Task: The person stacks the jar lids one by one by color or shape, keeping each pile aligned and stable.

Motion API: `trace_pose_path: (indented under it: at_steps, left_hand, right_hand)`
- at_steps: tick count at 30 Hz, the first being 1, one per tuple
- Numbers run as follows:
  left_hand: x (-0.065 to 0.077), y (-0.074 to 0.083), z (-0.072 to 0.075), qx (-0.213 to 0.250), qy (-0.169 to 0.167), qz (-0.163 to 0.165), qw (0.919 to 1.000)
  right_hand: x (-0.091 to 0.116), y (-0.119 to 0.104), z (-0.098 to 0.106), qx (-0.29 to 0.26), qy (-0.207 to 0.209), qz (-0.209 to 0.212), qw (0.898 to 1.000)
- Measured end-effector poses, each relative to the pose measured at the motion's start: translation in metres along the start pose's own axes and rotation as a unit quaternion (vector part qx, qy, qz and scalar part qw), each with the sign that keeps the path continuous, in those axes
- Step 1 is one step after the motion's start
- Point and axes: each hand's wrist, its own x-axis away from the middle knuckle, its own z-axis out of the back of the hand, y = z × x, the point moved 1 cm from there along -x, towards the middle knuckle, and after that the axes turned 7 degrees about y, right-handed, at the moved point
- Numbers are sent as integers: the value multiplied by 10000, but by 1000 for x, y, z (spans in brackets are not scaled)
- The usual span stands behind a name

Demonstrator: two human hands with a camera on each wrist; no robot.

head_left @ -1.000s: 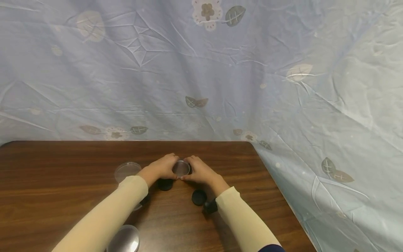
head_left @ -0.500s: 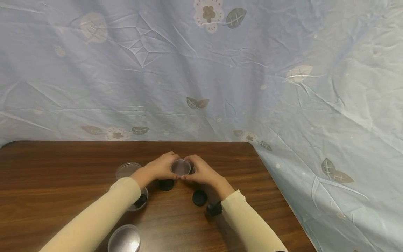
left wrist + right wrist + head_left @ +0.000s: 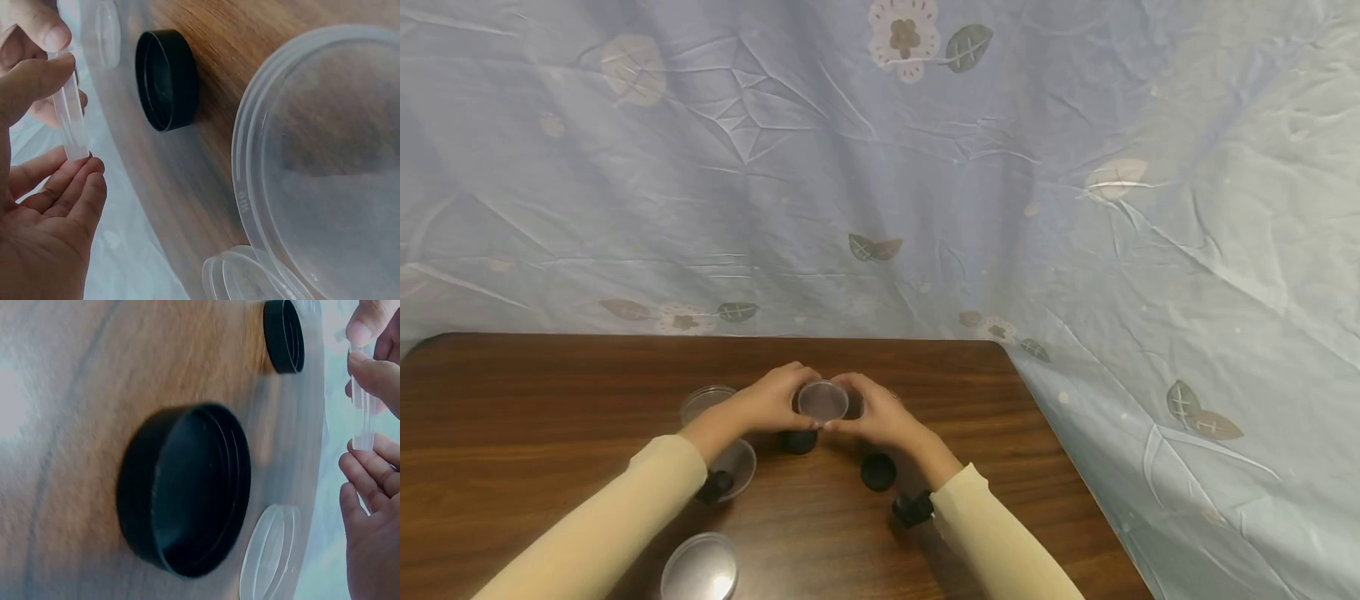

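Observation:
Between both hands a small clear round plastic lid is held above the table. The left hand grips its left side, with the thumb on the near edge and fingers round the far side. My right hand grips the right side the same way, the two thumbs almost meeting. Seen edge-on in the left wrist view, the lid has a thin stepped rim. A black round cap lies just below the left hand, and a second black cap lies below the right wrist.
Larger clear round lids lie to the left: one far lid, one middle lid by the left forearm and one near lid. Another clear ring-shaped lid lies beyond the black cap. Patterned curtain surrounds the brown table.
Both hands have shifted slightly left with the clear lid, which appears raised. The left forearm has moved left, uncovering more of the middle large lid.

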Motion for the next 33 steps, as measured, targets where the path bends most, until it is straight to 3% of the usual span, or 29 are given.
trace_pose_path:
  at_steps: [10, 24, 33]
  left_hand:
    - [25, 9, 11, -12, 146, 10, 9999]
    - [65, 20, 21, 152, 544, -138, 9983]
    - [82, 23, 22, -10, 853, -381, 9956]
  right_hand:
    - [11, -14, -9, -608, -2, 62, 9981]
    - [29, -37, -23, -751, 305, 693, 9943]
    - [38, -47, -34, -707, 438, 918, 9923]
